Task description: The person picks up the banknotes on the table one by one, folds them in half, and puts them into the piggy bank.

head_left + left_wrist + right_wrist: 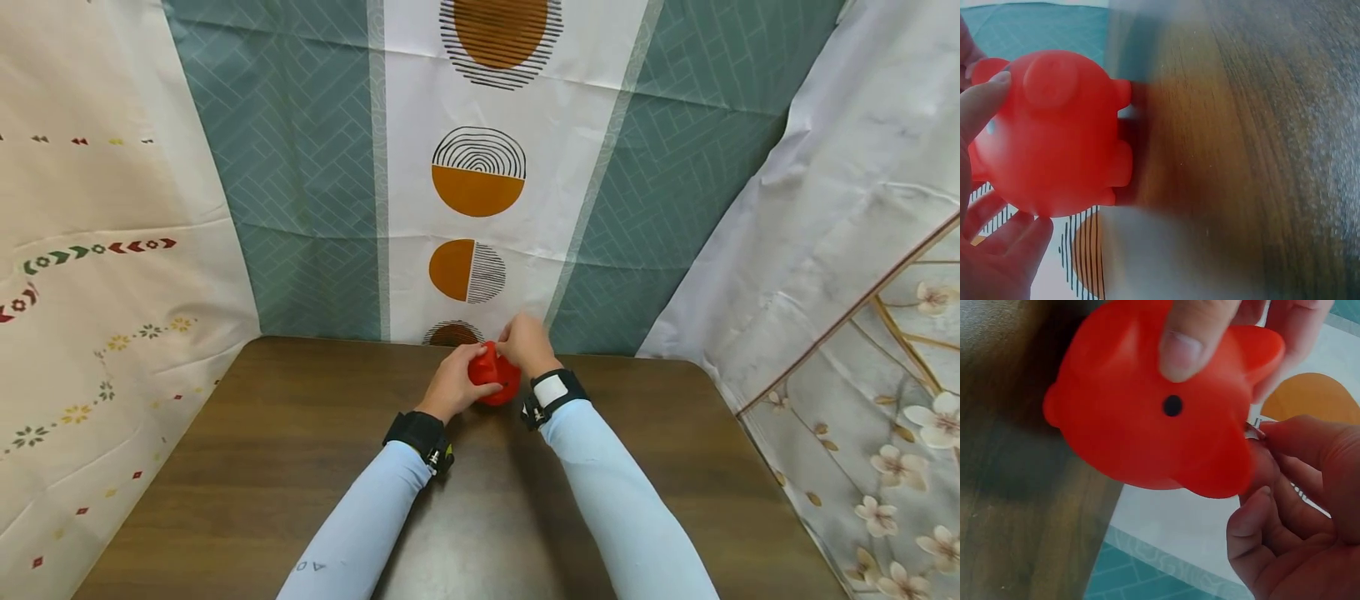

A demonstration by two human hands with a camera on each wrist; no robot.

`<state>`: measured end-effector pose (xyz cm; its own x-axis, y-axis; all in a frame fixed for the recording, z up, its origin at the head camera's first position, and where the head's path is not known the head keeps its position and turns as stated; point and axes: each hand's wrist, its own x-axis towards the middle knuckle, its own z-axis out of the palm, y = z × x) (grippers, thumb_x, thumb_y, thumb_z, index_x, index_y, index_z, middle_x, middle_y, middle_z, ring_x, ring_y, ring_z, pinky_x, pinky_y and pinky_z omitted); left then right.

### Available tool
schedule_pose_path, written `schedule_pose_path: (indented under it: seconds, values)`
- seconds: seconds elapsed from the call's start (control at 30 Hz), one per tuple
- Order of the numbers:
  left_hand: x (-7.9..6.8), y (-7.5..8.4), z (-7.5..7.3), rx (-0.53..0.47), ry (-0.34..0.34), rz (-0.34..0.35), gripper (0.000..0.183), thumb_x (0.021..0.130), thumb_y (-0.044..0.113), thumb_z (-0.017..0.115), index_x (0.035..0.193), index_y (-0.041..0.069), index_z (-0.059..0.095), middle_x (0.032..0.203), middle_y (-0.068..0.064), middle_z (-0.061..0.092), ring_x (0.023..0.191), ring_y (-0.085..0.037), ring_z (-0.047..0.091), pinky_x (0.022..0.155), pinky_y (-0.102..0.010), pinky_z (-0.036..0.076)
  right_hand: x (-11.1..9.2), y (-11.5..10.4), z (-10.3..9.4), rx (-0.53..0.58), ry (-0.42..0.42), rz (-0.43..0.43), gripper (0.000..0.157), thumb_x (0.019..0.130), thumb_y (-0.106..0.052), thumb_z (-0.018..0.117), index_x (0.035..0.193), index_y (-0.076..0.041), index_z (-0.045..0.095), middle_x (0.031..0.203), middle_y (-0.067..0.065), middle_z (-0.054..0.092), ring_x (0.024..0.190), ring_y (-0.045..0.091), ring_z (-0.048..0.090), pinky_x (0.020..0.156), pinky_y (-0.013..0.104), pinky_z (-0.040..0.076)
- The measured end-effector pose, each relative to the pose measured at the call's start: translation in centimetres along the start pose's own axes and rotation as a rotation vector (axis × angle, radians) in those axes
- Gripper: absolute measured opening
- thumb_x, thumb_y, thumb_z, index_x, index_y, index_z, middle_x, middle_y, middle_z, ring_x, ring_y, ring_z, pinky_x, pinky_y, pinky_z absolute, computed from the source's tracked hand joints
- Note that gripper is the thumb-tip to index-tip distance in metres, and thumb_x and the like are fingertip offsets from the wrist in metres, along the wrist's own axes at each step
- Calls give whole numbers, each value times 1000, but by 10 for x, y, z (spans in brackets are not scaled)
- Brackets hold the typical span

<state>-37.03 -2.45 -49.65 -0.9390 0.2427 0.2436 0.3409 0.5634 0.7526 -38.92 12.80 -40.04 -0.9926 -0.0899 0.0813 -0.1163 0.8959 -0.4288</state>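
A red piggy bank (501, 385) with a round snout (1051, 80) and black dot eyes stands near the back of the table. My left hand (452, 385) grips it from the left, thumb on its face and fingers round its far side. Behind the ears, at the top of the piggy bank, my right hand (529, 343) pinches a small coin (1252, 431) between thumb and forefinger. Only the coin's thin, shiny edge shows; fingers and an ear hide the rest. The slot itself is out of sight.
The brown wooden table (300, 467) ends just behind the piggy bank. A teal and white cloth (315, 167) with orange circles hangs there. Patterned cloth (112, 333) hangs at the left, and flowered white cloth (847, 333) at the right.
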Motion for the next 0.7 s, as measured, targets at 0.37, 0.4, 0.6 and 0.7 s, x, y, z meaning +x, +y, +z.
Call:
schedule_pose_path:
  seconds: [0.37, 0.4, 0.6, 0.7]
  values:
    - [-3, -1, 4, 5, 19, 35, 71, 82, 33, 88, 143, 11, 58, 143, -9, 59, 127, -32, 59, 106, -49, 52, -5, 14, 23, 30, 83, -105, 12, 92, -19, 77, 88, -8, 82, 83, 8, 78, 75, 22, 65, 71, 33, 63]
    - [-3, -2, 4, 5, 24, 41, 71, 81, 33, 88, 142, 11, 59, 143, -9, 59, 127, -32, 59, 107, -49, 52, -6, 16, 25, 27, 93, -119, 12, 92, -19, 77, 90, -8, 83, 84, 7, 78, 76, 22, 65, 72, 34, 63]
    - [-1, -4, 4, 10, 34, 60, 69, 81, 32, 88, 141, 10, 60, 142, -10, 60, 128, -32, 59, 108, -48, 51, -12, 21, 38, -41, 154, -181, 17, 95, -24, 74, 94, -10, 83, 89, 7, 74, 83, 22, 62, 77, 35, 62]
    - [0, -3, 3, 13, 34, 59, 70, 81, 33, 89, 141, 9, 60, 142, -11, 60, 128, -32, 58, 109, -48, 50, -18, 22, 43, -95, 207, -216, 19, 96, -26, 72, 99, -10, 83, 90, 9, 67, 83, 22, 60, 78, 36, 61]
